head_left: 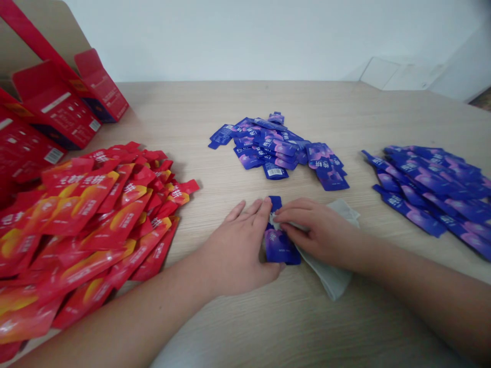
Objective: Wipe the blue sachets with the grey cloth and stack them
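Observation:
A single blue-purple sachet (282,249) lies on the table between my hands. My left hand (240,248) rests flat along its left side, fingers stretched out and thumb at its lower edge. In my right hand (326,230) a pale cloth (333,280) is bunched, and the pinched fingers press a bit of it onto the upper part of the sachet. The rest of the cloth spreads beneath and to the right of that hand. Beyond my hands sits a loose pile of blue-purple sachets (268,143).
Red and orange sachets (95,209) are heaped on the left. Behind them stand open red boxes (57,105). A second pile of blue-purple sachets (441,184) lies on the right. A white wall (238,41) borders the far edge of the wooden table (172,112).

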Demonstrator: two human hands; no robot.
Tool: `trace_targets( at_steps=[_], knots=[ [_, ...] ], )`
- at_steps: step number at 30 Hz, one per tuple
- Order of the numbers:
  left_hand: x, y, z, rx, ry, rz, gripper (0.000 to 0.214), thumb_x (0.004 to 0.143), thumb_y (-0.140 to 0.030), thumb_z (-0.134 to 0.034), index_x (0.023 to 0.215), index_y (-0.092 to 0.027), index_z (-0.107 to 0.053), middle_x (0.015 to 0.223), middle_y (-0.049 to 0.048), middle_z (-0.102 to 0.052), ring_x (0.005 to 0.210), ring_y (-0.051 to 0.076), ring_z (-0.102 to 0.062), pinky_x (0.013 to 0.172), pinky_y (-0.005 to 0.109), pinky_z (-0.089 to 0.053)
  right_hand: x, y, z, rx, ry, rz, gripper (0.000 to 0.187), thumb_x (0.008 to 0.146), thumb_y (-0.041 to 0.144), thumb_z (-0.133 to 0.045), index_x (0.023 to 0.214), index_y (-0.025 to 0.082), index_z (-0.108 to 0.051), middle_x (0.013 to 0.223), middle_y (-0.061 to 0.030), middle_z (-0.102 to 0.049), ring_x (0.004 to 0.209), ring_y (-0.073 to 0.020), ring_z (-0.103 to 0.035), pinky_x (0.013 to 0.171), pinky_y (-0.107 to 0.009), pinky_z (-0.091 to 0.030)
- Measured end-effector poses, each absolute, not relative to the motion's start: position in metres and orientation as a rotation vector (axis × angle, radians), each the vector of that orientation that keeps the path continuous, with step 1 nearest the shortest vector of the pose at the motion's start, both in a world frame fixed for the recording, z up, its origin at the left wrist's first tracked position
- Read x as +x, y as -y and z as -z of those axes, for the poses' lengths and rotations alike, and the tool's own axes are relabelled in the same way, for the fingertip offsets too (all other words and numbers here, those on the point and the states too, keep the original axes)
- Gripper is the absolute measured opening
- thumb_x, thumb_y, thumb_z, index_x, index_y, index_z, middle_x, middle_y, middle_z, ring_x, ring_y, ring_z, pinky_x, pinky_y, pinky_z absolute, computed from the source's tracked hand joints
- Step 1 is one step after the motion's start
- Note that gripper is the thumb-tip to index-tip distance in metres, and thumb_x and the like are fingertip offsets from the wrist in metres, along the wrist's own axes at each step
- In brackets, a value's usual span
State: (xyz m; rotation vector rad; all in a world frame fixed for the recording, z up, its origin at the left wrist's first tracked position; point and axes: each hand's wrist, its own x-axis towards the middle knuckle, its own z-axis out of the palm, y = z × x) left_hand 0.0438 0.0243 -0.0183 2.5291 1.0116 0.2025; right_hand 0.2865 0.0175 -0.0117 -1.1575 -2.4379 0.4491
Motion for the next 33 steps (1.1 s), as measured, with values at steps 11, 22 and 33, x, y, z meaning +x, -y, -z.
trace_targets(
  at_steps=[11,22,33],
  knots=[
    [0.045,-0.025,0.018,2.537,-1.019,-0.202,0.112,0.085,-0.059,-0.070,0.171,-0.007,-0.020,0.176,0.0229,-0.031,0.164,0.034,-0.033,0.138,0.049,-0.013,0.285,-0.017,0.006,-1.184,2.461,-0.455,0.013,0.102,0.020,-0.064,0.110,0.023,-0.074,0.120,-0.0088,-0.078,0.114,-0.0258,-0.072,0.104,-0.045,-0.058],
    [0.044,-0.025,0.017,2.537,-1.013,-0.205,0.111,0.086,-0.057,-0.069,0.171,-0.008,-0.018,0.176,0.0229,-0.031,0.164,0.033,-0.032,0.137,0.051,-0.014,0.286,-0.018,0.008,-1.223,2.491,-0.465,0.014,0.102,0.016,-0.061,0.105,0.021,-0.073,0.116,-0.0104,-0.077,0.112,-0.0270,-0.071,0.102,-0.046,-0.059],
    [0.043,-0.024,0.016,2.526,-1.015,-0.205,0.114,0.082,-0.056,-0.073,0.171,-0.006,-0.020,0.175,0.0227,-0.033,0.163,0.033,-0.035,0.137,0.051,-0.015,0.285,-0.007,0.002,-0.980,2.368,-0.511,0.018,0.093,0.010,-0.067,0.106,0.022,-0.068,0.114,-0.0078,-0.076,0.107,-0.0212,-0.073,0.096,-0.035,-0.060]
  ],
)
